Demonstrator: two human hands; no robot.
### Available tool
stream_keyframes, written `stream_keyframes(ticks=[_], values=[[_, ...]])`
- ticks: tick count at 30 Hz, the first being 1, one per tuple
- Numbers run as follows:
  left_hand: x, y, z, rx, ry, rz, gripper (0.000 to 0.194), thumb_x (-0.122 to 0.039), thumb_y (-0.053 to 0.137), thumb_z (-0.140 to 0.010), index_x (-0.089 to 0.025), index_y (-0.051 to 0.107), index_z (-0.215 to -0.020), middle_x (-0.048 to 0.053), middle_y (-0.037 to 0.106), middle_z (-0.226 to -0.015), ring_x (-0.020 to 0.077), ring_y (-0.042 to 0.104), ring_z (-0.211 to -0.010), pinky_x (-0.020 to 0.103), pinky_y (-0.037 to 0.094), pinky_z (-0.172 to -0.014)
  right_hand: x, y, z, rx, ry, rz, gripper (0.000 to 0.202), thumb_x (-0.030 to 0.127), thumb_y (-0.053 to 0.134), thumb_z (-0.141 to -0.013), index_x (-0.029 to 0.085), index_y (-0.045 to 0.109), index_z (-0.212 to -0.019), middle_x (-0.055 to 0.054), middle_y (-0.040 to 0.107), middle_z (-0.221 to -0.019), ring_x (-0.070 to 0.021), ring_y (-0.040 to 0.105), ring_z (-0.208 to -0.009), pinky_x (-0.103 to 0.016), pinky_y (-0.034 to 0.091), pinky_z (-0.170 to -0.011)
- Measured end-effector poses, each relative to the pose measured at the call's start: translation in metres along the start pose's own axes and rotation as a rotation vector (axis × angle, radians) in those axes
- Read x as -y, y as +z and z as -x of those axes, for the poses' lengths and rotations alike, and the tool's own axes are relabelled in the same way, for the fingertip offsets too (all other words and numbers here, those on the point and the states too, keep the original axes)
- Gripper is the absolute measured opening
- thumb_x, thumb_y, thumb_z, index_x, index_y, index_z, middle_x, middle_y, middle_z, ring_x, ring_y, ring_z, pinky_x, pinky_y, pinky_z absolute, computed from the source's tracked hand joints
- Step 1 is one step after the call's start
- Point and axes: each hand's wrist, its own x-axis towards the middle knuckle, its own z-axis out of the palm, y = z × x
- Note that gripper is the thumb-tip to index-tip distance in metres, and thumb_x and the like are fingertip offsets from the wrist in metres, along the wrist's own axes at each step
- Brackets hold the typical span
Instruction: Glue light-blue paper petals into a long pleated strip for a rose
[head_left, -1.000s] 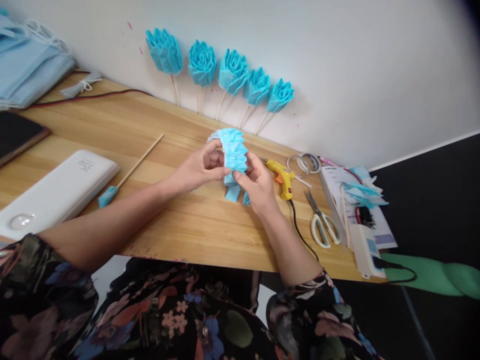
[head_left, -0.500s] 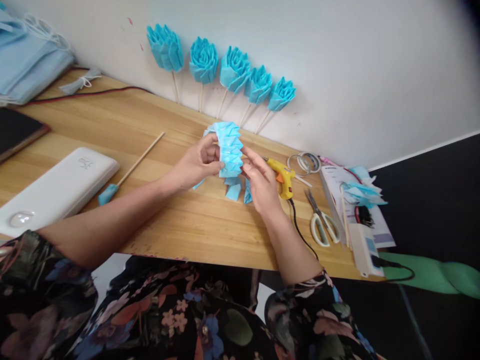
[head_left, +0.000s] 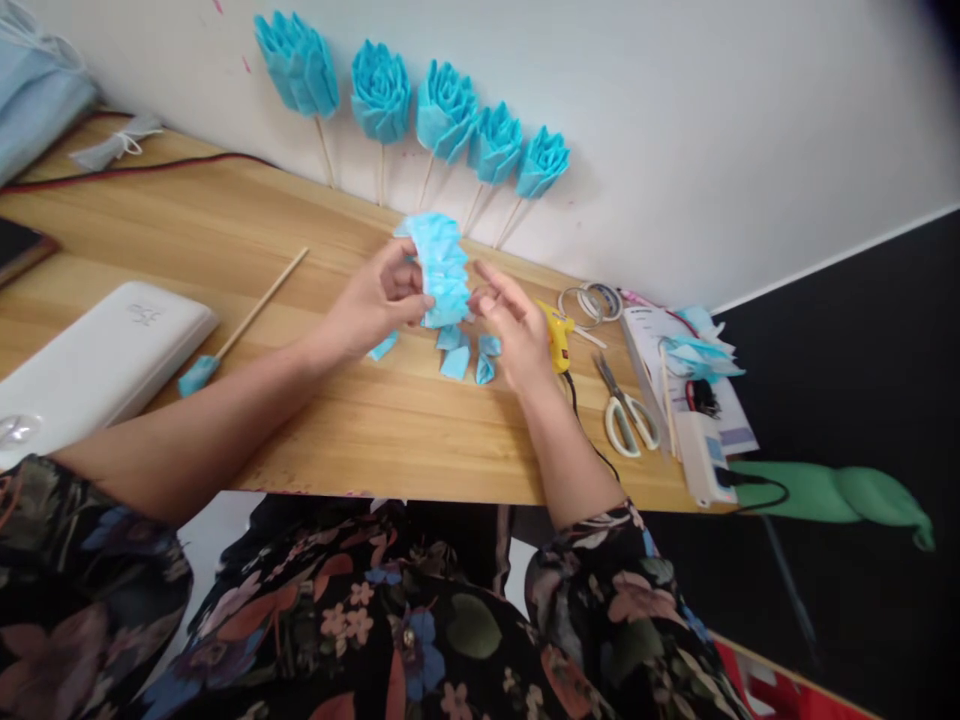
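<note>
Pinched in my left hand [head_left: 386,298] is a pleated light-blue strip [head_left: 444,270], raised above the wooden table and curving over at its top. My right hand [head_left: 517,330] is at the strip's right edge, thumb and fingers bent close together; whether they grip the edge is too blurred to tell. Several small folded blue pieces [head_left: 454,360] lie on the table below the strip. Beyond my right hand sits a yellow glue gun [head_left: 559,338], partly hidden by that hand. A stick with a small blue tip [head_left: 199,375] rests left of my left hand.
Several blue flowers on sticks [head_left: 381,92] lean against the wall. White-handled scissors [head_left: 632,425], tape rolls [head_left: 600,302] and a power strip [head_left: 705,465] are on the right. A white power bank [head_left: 124,350] and blue masks [head_left: 34,95] are on the left.
The view has shifted, so the scene sits further left and higher. My right fingers have moved slightly off the strip's edge; my left hand keeps its hold. More small blue pieces show below.
</note>
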Motion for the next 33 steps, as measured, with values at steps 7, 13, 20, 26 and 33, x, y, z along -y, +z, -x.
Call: stream_keyframes(ticks=[7,13,20,26,33], values=[[0.008,-0.014,-0.006,-0.105,0.113,0.048,0.042,-0.024,0.085,-0.085,-0.026,0.056,-0.115,-0.007,0.065,-0.079,0.009,0.053,-0.068,0.03,0.04,-0.063,0.011,-0.068,-0.011,-0.234,-0.102,0.28,0.048,0.058,0.06,-0.094,0.031,0.067,-0.134,-0.006,0.075,-0.119,-0.0233,0.069,-0.115,-0.044,0.056,-0.104],[0.01,-0.013,-0.009,-0.144,0.086,0.057,0.04,-0.02,0.082,-0.085,-0.026,0.053,-0.112,-0.008,0.063,-0.073,0.011,0.057,-0.063,0.033,0.041,-0.064,0.006,-0.107,0.023,-0.296,0.116,0.9,0.035,0.029,0.057,-0.097,0.019,0.069,-0.128,-0.012,0.075,-0.119,-0.0267,0.07,-0.111,-0.049,0.054,-0.104],[-0.005,0.001,-0.005,-0.332,0.002,-0.01,0.035,-0.012,0.074,-0.081,-0.027,0.049,-0.1,-0.009,0.06,-0.062,0.0131,0.057,-0.056,0.031,0.044,-0.062,0.001,-0.087,0.031,-0.134,0.433,1.265,0.032,0.04,0.058,-0.099,0.013,0.073,-0.107,-0.018,0.075,-0.109,-0.0319,0.07,-0.109,-0.045,0.052,-0.097],[-0.01,0.004,-0.005,-0.352,-0.05,-0.018,0.031,-0.007,0.067,-0.084,-0.024,0.047,-0.101,-0.01,0.059,-0.057,0.0123,0.056,-0.051,0.028,0.046,-0.058,-0.011,-0.097,0.018,-0.171,0.538,1.109,0.02,0.027,0.062,-0.09,0.019,0.073,-0.104,-0.011,0.076,-0.099,-0.0273,0.072,-0.098,-0.04,0.056,-0.086],[-0.003,-0.001,-0.006,-0.337,-0.023,-0.034,0.033,-0.013,0.072,-0.081,-0.02,0.053,-0.107,-0.006,0.06,-0.06,0.0123,0.058,-0.049,0.026,0.046,-0.055,-0.007,-0.099,0.036,-0.193,0.405,0.308,0.035,0.03,0.07,-0.078,0.019,0.062,-0.111,-0.008,0.075,-0.109,-0.0157,0.069,-0.083,-0.025,0.054,-0.062]])
